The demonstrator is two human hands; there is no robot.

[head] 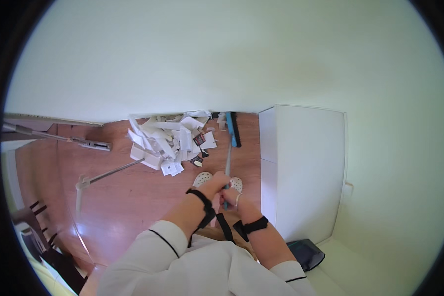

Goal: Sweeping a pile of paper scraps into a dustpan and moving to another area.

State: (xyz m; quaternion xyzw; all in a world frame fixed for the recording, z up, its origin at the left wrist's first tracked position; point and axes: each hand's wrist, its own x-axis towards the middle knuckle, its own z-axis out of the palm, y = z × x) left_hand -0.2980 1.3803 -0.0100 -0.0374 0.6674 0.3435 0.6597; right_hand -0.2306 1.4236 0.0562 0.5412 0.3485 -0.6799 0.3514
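Note:
Both of my hands are closed around a broom handle, my left hand higher up in the picture and my right hand just below it. The blue broom head with dark bristles rests on the wood-look floor by the wall, at the right side of a heap of waste paper and packaging. Small dark packets lie in the heap's right part. A white dustpan with a metal handle touches the heap's lower left side.
A white cabinet stands at the right, a dark bag below it. At the left a flat mop head lies on the floor. Dark furniture legs show at lower left. My white clogs are near the heap.

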